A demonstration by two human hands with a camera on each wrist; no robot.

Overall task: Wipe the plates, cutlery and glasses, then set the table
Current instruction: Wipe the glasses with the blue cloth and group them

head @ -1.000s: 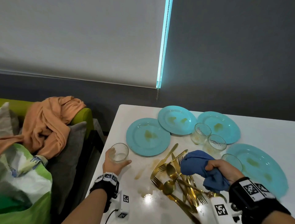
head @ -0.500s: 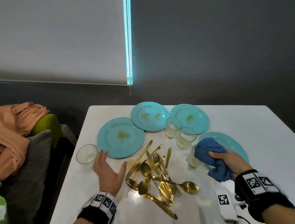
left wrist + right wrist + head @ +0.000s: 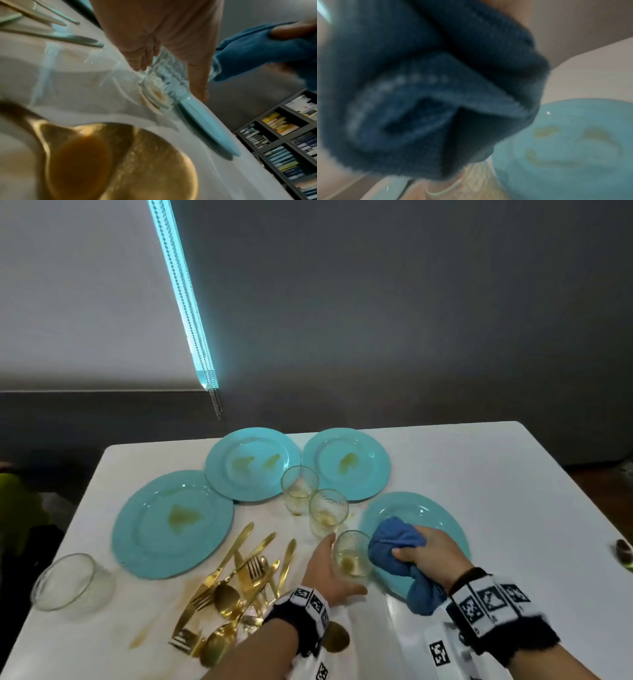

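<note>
- Now, compared with half a second earlier, the left hand (image 3: 330,571) has been moved from the bare table beside the cutlery pile across to the glass (image 3: 352,554) at lower centre of the head view; its fingers and thumb are curled round the glass.
- The glass is seen standing on the white table (image 3: 513,481), touching or just beside the left edge of the nearest turquoise plate (image 3: 442,518); a yellowish residue is visible at its bottom.
- In the left wrist view the glass (image 3: 164,83) is framed by the thumb on one side and the fingers (image 3: 139,63) on the other.
- The blue cloth (image 3: 397,542) is kept bunched in the right hand (image 3: 431,556), as before, and is now held just right of the glass rim, above the plate.
- The right wrist view is filled by the cloth (image 3: 419,94), with the smeared plate (image 3: 573,142) behind it.
- The gold cutlery (image 3: 236,577) is left piled at lower left of centre, and a wider glass (image 3: 68,582) has stayed at the far left edge.
</note>
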